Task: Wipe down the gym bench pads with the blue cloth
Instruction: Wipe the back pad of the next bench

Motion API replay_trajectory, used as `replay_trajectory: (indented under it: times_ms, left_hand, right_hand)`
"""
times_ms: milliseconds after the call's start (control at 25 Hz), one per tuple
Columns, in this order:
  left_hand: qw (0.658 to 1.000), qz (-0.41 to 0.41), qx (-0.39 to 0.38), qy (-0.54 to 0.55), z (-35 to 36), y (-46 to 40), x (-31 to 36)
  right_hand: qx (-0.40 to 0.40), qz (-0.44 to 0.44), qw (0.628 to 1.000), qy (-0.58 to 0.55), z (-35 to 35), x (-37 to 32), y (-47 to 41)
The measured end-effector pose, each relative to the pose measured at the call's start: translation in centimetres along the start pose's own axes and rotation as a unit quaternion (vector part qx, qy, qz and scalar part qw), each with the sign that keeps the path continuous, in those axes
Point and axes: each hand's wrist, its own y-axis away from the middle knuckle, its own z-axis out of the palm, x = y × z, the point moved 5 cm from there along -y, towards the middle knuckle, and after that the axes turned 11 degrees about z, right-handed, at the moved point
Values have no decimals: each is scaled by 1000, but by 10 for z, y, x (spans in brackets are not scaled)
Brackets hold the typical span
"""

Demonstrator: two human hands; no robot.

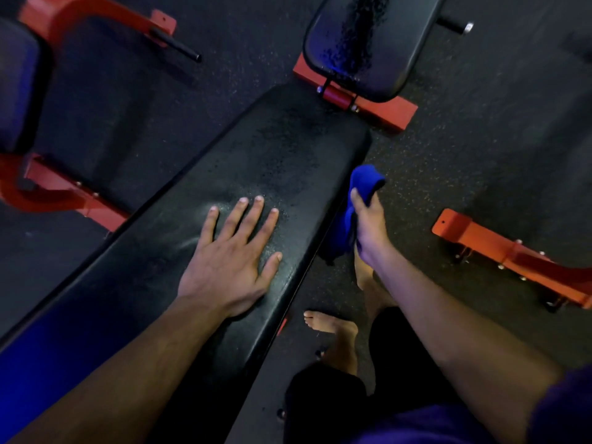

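A long black bench pad point(272, 149) runs diagonally from lower left to upper right. My left hand point(230, 254) lies flat on it, palm down, fingers spread. My right hand point(368, 225) is just off the pad's right edge, above the floor, gripping the bunched blue cloth point(349, 216). The cloth hangs beside the pad's side; whether it touches the edge is unclear. A second, smaller black pad point(368, 43) sits beyond the long pad's far end, its surface speckled with wet marks.
Red steel bench frames stand at the far left point(64, 200), at the top left point(80, 11), under the smaller pad point(384, 113) and at the right point(499, 241). Another dark pad point(16, 81) shows at the left edge. Speckled black rubber floor point(464, 161) lies around. My bare feet point(333, 325) stand beside the bench.
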Motion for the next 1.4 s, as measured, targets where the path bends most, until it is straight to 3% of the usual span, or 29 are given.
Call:
replay_trajectory:
  times_ms: [80, 160, 240, 520, 720, 1000, 1160, 1280, 1400]
  left_hand:
    - [1000, -4, 2, 4, -2, 1, 0]
    - [1000, -4, 5, 12, -2, 1, 1]
    - [1000, -2, 7, 17, -4, 2, 1]
    - [999, -3, 39, 34, -7, 7, 0]
    - [996, -8, 61, 59, -4, 2, -3]
    - [996, -31, 75, 29, -25, -40, -18]
    - [998, -42, 36, 19, -26, -97, -40]
    - [998, -55, 26, 9, -11, -107, -44]
    - [997, -56, 47, 13, -14, -108, -45]
  right_hand:
    - [-32, 14, 998, 54, -18, 18, 18]
    - [17, 5, 997, 71, -37, 2, 22]
    - [69, -25, 993, 91, -49, -27, 18]
    - [84, -166, 950, 253, -55, -119, 18]
    - [74, -110, 921, 366, -65, -139, -33]
    - [4, -66, 830, 554, -3, -179, -123]
    - [-35, -10, 832, 553, 20, -190, -168]
    - [-51, 45, 855, 514, 40, -181, -193]
    - [-72, -7, 848, 525, 93, -188, -195]
